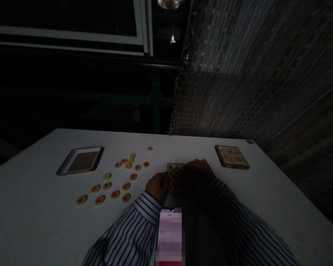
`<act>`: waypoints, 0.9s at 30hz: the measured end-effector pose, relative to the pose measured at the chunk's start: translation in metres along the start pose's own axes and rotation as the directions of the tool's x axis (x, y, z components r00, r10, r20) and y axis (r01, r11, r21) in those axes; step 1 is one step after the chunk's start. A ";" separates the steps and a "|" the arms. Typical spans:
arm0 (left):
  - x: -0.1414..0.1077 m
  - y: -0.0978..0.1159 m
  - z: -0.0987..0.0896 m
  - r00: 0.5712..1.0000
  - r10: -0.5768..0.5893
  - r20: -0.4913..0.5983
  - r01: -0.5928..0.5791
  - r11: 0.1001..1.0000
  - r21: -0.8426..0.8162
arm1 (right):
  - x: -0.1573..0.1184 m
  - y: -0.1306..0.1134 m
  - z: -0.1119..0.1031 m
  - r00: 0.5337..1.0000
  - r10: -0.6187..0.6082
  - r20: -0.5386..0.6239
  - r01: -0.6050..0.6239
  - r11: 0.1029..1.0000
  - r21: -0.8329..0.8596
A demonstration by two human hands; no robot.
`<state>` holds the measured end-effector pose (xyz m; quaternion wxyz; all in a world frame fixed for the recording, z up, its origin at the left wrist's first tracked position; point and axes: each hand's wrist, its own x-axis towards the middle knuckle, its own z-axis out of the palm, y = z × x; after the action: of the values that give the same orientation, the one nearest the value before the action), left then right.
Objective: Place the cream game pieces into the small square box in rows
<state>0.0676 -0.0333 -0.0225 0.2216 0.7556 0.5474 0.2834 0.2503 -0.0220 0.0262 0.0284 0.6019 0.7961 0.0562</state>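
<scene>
A small open box (175, 164) with rows of round Chinese chess pieces (178, 177) lies on the white table in front of me. My left hand (157, 186) is closed at its left side, fingers against the edge. Curled over the right side of the box is my right hand (199, 170); deep shadow hides most of its fingers. To the left, several loose Chinese chess pieces (115, 194) are scattered, many with red characters, some showing a blank face. One loose piece (146, 164) bears a dark character.
An open, shallow box part (99, 159) lies at the table's left. A printed box (232, 156) is at the right. Below my hands is a lit phone screen (170, 236). A bead curtain (224, 74) hangs behind the white table (280, 207). The scene is dim.
</scene>
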 end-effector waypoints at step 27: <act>-0.001 0.000 0.000 1.000 -0.011 -0.002 0.011 1.000 -0.006 | 0.000 0.000 -0.001 0.999 0.013 0.034 -0.011 0.999 -0.039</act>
<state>0.0675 -0.0338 -0.0225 0.2249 0.7517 0.5509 0.2845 0.2504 -0.0222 0.0276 0.0535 0.6069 0.7906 0.0613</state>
